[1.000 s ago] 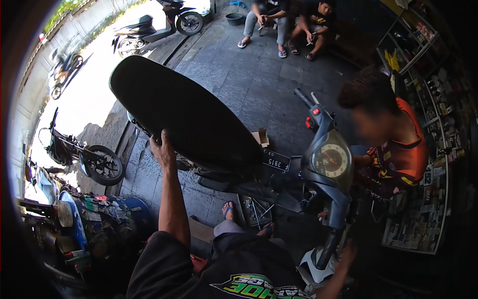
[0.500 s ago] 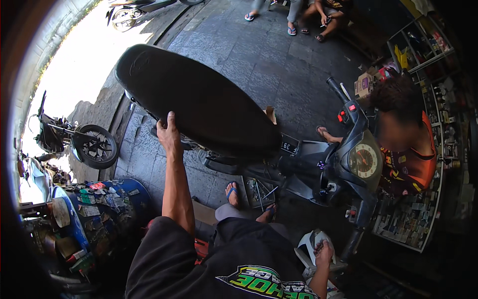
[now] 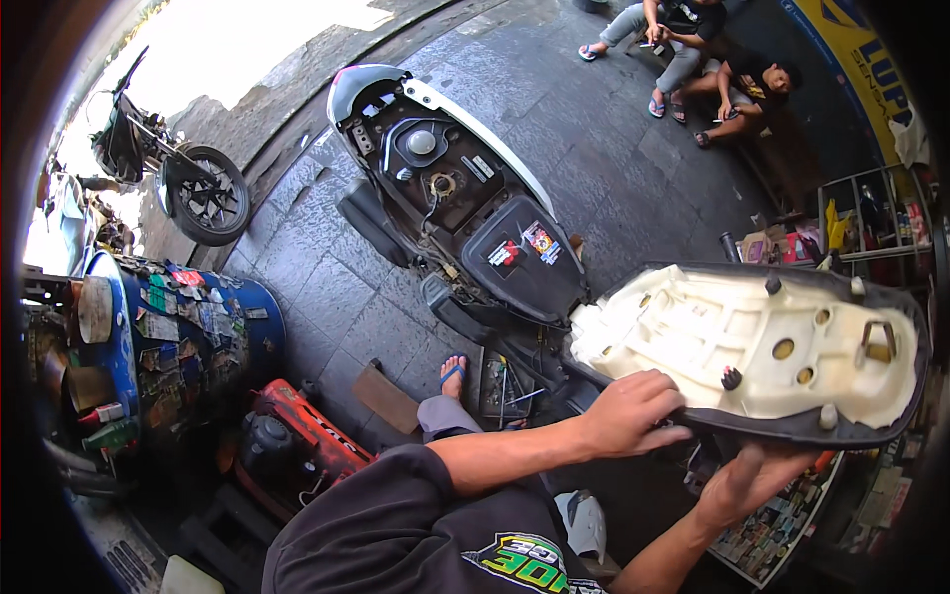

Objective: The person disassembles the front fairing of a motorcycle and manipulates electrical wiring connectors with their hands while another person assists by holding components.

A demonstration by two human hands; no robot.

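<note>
The long motorbike seat [image 3: 727,342] is tipped up on its front end, showing its cream underside and black rim. My left hand [image 3: 633,411] grips its near edge, fingers curled at the rim and thumb below. Farther right, my right hand [image 3: 747,480] holds the same edge from beneath, its fingertips partly hidden behind the seat. The opened motorbike body [image 3: 450,183] shows a round cap, an open round fitting with a cable, and a black lid [image 3: 524,252] with stickers. Handlebar and dashboard are hidden behind the seat.
At left stand a blue drum [image 3: 262,317] covered in scraps and a red machine [image 3: 312,426]. A tray of tools [image 3: 507,386] lies by my foot. Two people [image 3: 683,49] sit at the far right, near a display case [image 3: 876,213]. Another motorbike [image 3: 203,193] stands far left.
The seat has swung up from lying on the motorbike, over to the right, baring the body beneath. My left hand has moved right with it; my right hand has come up onto its edge.
</note>
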